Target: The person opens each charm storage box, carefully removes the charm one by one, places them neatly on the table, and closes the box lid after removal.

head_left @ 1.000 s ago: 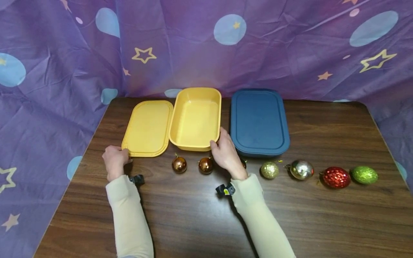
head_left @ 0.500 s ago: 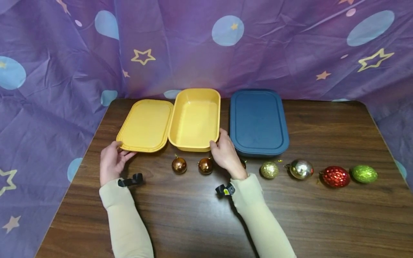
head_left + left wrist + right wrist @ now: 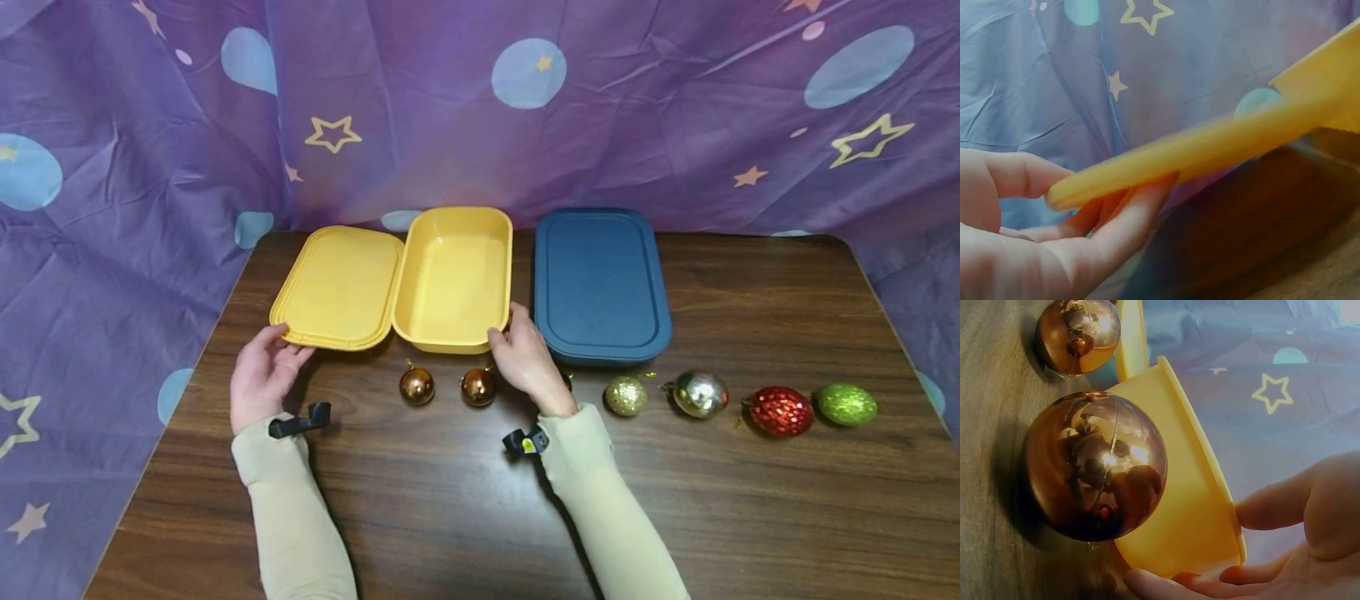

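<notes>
My left hand (image 3: 261, 372) pinches the near left corner of a flat yellow lid (image 3: 339, 287), thumb on top and fingers beneath. In the left wrist view the lid (image 3: 1210, 147) slants, its near edge raised over the table. Just right of it stands a yellow container (image 3: 457, 287) with nothing in it. My right hand (image 3: 525, 354) holds this container at its near right corner. The right wrist view shows the thumb at the rim and fingers along the outer wall (image 3: 1185, 512). Two copper baubles, one left (image 3: 417, 386) and one right (image 3: 478, 387), lie before the container.
A blue container with its lid on (image 3: 603, 283) stands to the right. Along the table (image 3: 450, 500) lie a gold glitter bauble (image 3: 626, 396), a silvery bauble (image 3: 701, 394), a red one (image 3: 782, 412) and a green one (image 3: 847, 405). A patterned purple cloth (image 3: 637, 150) hangs behind.
My left hand has turned palm up and got its fingers under the lid, whose near edge has risen and shifted slightly left. The right hand and container stay in place.
</notes>
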`<state>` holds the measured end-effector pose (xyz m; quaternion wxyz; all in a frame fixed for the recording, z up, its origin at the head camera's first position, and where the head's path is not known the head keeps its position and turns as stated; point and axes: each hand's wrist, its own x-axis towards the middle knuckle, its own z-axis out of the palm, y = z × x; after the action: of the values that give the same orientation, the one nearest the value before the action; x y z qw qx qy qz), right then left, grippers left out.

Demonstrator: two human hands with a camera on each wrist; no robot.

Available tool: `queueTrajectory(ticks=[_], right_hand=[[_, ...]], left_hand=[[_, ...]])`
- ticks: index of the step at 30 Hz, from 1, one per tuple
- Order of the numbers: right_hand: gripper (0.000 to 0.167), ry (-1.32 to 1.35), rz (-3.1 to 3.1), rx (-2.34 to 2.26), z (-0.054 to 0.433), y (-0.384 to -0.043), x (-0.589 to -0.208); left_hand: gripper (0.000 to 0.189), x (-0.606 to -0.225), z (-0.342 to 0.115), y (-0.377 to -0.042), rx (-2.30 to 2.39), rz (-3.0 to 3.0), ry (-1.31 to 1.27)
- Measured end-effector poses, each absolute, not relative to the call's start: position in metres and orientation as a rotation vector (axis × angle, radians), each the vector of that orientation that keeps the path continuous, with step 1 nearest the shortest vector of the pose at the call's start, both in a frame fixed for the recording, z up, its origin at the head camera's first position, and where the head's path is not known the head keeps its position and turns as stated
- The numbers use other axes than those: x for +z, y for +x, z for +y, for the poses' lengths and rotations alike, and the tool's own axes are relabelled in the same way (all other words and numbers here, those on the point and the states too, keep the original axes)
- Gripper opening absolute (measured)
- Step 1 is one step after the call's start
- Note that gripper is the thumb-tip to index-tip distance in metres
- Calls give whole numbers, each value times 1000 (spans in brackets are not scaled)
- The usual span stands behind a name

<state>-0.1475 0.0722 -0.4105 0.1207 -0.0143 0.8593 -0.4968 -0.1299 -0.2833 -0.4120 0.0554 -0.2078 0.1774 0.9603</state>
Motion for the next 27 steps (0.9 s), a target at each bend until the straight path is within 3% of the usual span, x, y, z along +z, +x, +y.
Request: queueTrajectory(ticks=[16, 27], right_hand=[[58, -75, 2544, -1437, 73, -148, -411], [57, -72, 2545, -1436, 73, -148, -412]], left_hand=[[38, -419, -283, -129, 2961, 425, -301], [44, -420, -279, -128, 2927, 695, 55]])
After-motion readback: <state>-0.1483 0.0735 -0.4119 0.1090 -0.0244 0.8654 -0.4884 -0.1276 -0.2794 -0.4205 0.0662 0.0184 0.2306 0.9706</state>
